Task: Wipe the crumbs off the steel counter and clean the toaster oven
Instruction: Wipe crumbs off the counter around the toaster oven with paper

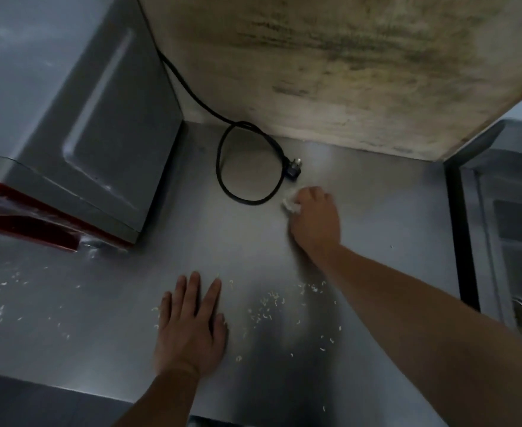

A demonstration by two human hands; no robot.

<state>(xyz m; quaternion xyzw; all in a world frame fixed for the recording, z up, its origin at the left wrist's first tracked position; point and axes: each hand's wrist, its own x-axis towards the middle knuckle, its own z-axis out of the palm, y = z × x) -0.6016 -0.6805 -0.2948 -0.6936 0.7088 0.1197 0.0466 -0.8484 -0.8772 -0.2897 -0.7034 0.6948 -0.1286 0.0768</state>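
Steel surface [376,211]: pale crumbs [269,306] lie near, to be swept together.
Right hand [313,220]: fingers clamped on crumpled white wipe [290,205].
Left hand [191,325]: fingers flat, apart.

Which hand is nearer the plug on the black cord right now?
Right. The right hand, clutching a white cloth, sits just in front of the plug. The left hand lies flat on the steel counter much nearer the person, among crumbs.
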